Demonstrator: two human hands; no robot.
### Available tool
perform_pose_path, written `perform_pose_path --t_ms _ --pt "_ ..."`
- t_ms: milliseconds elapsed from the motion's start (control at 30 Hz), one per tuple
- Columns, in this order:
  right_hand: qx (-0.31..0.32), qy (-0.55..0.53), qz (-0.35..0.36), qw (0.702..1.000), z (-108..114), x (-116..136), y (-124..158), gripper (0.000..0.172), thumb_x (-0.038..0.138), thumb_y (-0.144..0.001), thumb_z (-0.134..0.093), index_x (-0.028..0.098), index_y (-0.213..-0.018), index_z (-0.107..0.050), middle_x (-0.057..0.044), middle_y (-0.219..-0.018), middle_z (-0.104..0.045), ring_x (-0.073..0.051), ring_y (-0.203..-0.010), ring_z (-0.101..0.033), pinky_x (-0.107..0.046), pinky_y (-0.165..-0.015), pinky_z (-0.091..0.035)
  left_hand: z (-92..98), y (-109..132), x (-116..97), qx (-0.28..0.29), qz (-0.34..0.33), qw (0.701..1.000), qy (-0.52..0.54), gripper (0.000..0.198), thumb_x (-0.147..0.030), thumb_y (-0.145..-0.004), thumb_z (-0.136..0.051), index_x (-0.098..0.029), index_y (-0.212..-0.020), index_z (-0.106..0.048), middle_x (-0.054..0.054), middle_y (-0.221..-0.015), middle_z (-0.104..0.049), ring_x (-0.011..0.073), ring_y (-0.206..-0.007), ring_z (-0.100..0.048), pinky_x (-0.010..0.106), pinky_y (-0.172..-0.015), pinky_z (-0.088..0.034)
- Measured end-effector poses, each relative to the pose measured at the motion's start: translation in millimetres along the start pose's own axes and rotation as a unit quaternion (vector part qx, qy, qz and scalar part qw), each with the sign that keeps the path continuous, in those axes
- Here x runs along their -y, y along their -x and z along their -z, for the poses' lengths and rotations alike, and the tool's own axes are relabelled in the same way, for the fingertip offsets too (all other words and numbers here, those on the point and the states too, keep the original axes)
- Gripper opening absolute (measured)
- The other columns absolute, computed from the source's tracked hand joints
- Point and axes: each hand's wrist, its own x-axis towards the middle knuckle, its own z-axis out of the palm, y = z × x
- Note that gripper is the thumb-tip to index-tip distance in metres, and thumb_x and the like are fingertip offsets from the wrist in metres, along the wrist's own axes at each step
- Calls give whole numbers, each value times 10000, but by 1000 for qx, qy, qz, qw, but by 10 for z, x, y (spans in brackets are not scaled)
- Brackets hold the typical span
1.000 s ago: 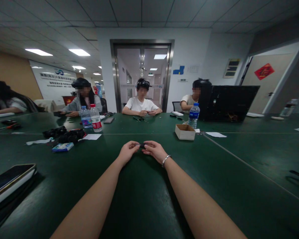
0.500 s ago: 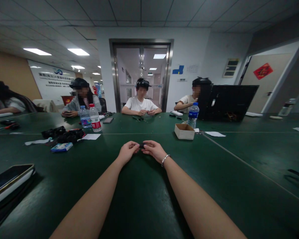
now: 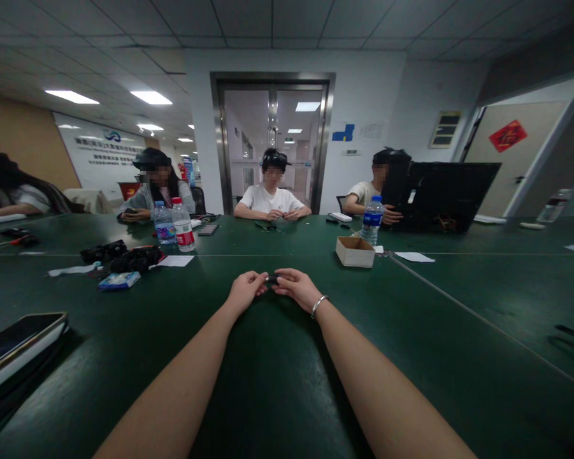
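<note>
A small black stick-like object [image 3: 272, 279] is held between my two hands just above the green table; a shiny, paler bit shows at its left end. The fingertips of my left hand [image 3: 246, 292] pinch that left end. From the other side, my right hand [image 3: 297, 290], with a silver bangle [image 3: 318, 306] on its wrist, grips the black part between thumb and fingers. Its exact kind is too small to make out, and the fingers cover both ends in part.
On the green table [image 3: 277, 382], an open cardboard box [image 3: 355, 254] and a water bottle [image 3: 373, 220] stand to the right. Two bottles, black gear [image 3: 136, 259] and a blue packet [image 3: 119, 280] lie left; a phone [image 3: 21, 344] is nearer. Several people sit across.
A shiny part now shows at the left end of the black object. My hands stay in nearly the same place. A co-worker's hand at the right now shows by the black screen.
</note>
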Motion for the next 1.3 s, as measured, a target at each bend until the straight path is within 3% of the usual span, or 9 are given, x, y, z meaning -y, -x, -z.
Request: perform_pose_path --t_ms 433,967,1300 --pt "9 4 -6 1000 -2 28 18 202 26 -765 -610 120 -943 -592 -78 -888 -648 -148 -687 -664 -212 -616 -565 12 -2 15 -5 1 998 -57 494 -630 -709 -499 -143 -697 -579 28 -575 -588 128 -514 -521 229 -496 -377" --pt "34 -11 -6 999 30 -2 -17 251 93 -698 -711 125 -929 -617 -76 -857 -655 -146 -673 -654 -232 -621 -554 -3 16 -38 -15 22 993 -115 586 -676 -740 -369 -146 -580 -560 -8 -435 -486 113 -409 -439 234 -462 -329" --pt "0 -24 -11 1000 10 2 -24 180 87 -712 -699 102 -873 -620 -68 -775 -653 -140 -617 -651 -210 -579 -553 -15 3 20 8 -7 1000 -19 403 -547 -685 -572 -146 -713 -540 3 -607 -552 117 -552 -497 218 -502 -380"
